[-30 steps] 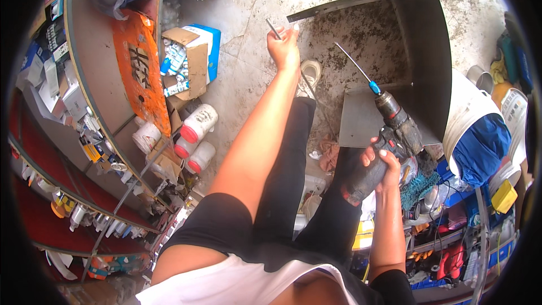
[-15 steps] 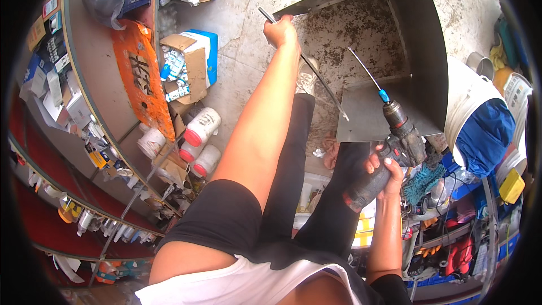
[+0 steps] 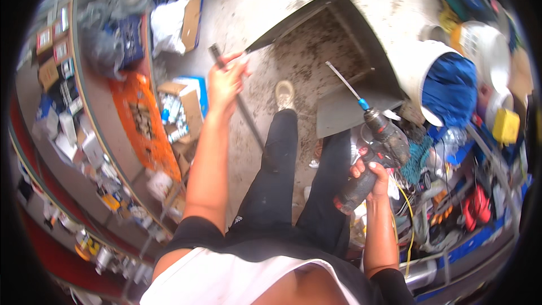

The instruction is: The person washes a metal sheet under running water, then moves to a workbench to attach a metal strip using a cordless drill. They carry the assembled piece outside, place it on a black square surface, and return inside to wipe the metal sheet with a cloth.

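My left hand point(image 3: 224, 87) is closed around a long, thin dark metal bar point(image 3: 248, 118), which slants from above the fist down toward my left knee. Its fingertips are close to the near left corner of a bent grey sheet-metal frame point(image 3: 367, 39); whether they touch it I cannot tell. The frame stands open on the floor. In my right hand point(image 3: 374, 179) is a worn black and red cordless drill point(image 3: 389, 142), gripped by its handle. A long thin bit point(image 3: 345, 83) with a blue collar points up and left from the drill over the frame.
Shelving point(image 3: 93, 107) with small boxes runs along the left. Beside it are an orange sheet point(image 3: 141, 118) and a cardboard box point(image 3: 192, 99) of small bottles. To the right stands a white bucket point(image 3: 418, 73) with blue cloth, above cluttered tools, cables and a yellow block point(image 3: 506, 126).
My left hand has moved left and nearer to me, carrying the bar, now steeper. The view has shifted and blurred; the sheet-metal frame appears farther left. The drill stays in my right hand.
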`<state>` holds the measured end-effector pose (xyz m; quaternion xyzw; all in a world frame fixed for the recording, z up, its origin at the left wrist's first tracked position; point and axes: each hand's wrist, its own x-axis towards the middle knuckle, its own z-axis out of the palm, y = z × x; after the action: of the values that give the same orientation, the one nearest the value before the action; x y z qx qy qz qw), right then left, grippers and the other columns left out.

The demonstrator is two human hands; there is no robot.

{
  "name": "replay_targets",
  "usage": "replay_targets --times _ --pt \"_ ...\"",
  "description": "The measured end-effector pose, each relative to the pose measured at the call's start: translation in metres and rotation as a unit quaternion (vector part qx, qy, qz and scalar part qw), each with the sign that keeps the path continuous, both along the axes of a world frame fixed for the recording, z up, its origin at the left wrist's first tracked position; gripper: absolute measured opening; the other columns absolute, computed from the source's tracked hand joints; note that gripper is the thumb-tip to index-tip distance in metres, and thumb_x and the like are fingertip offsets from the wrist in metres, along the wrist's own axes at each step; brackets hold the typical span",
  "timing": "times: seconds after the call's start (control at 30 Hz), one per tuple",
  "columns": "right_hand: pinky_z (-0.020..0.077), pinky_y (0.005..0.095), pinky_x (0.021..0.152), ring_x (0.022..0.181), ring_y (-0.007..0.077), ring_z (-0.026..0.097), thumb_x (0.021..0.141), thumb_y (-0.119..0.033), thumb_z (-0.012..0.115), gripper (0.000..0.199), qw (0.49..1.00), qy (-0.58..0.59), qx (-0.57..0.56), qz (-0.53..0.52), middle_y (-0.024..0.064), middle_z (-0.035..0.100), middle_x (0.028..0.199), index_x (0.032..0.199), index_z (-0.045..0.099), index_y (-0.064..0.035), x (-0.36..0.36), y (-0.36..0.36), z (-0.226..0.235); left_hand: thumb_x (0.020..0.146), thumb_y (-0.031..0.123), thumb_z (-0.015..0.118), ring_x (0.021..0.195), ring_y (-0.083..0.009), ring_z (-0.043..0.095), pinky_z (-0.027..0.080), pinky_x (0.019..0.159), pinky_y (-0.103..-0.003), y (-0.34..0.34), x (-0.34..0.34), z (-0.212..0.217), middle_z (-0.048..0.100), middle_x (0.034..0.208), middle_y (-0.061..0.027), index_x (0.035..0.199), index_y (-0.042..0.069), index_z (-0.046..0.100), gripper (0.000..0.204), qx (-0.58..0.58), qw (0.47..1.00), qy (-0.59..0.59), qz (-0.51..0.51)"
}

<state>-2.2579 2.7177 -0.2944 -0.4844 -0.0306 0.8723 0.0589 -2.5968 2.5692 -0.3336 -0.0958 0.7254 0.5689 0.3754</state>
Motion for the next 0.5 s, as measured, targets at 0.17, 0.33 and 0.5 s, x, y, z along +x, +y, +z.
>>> replay_targets --times 0.17,0.33,0.5 --pt "0.0472 0.0316 0.065 0.066 0.0217 0.055 0.072 -0.011 0.056 0.037 0.994 0.008 0.022 -0.104 0.0120 0.053 0.075 0.104 0.048 0.0042 0.056 -0.036 0.053 0.080 0.007 0.060 0.067 -0.0065 0.052 0.043 0.063 -0.019 0.025 -0.030 0.115 0.058 0.076 -0.0010 0.105 0.001 0.055 0.026 0.045 0.952 0.180 -0.244" --pt "0.0482 0.0303 0.063 0.066 0.0171 0.058 0.074 -0.010 0.059 0.030 0.955 -0.062 0.234 -0.169 0.0087 0.058 0.077 0.101 0.053 0.0017 0.095 -0.053 0.159 0.080 0.007 0.057 0.063 -0.0101 0.053 0.043 0.060 -0.024 0.065 -0.007 0.193 0.055 0.069 -0.0041 0.113 0.000 0.051 0.034 0.005 0.833 0.359 -0.422" --pt "0.0471 0.0282 0.061 0.064 0.0159 0.058 0.073 -0.010 0.061 0.027 0.823 -0.217 0.427 -0.307 0.0087 0.059 0.076 0.098 0.056 -0.0011 0.150 -0.052 0.248 0.080 0.006 0.056 0.062 -0.0143 0.062 0.046 0.059 -0.026 0.097 0.032 0.228 0.060 0.065 -0.0091 0.092 -0.002 0.054 0.014 0.040 0.740 0.400 -0.539"
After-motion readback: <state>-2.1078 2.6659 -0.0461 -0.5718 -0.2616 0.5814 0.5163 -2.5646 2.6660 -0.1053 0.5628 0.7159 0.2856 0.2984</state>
